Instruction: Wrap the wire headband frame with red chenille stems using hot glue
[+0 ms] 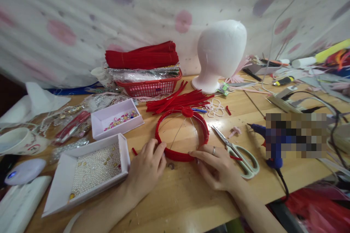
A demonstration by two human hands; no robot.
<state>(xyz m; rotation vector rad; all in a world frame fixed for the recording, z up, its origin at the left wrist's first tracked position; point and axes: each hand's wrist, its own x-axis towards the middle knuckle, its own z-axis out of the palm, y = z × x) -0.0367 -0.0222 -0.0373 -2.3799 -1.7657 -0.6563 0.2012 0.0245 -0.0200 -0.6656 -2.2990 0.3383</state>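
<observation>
A round red fuzzy hoop [179, 156] with thin wires across its middle and a red disc [187, 112] at its far edge is held just above the wooden table. My left hand [149, 162] pinches the hoop's near left side between thumb and fingers. On the near right side, my right hand [214, 164], with a ring on one finger, grips the same hoop. A red stem end sticks out beside each hand. Green-handled scissors [240, 158] lie just right of my right hand.
A box of pearls [95, 167] and a box of gems [117, 118] stand at left. Behind are red stems [180, 101], a red basket [151, 86] and a white foam head [221, 51]. A blue glue gun [275, 153] lies right, near cables and a partly blurred area.
</observation>
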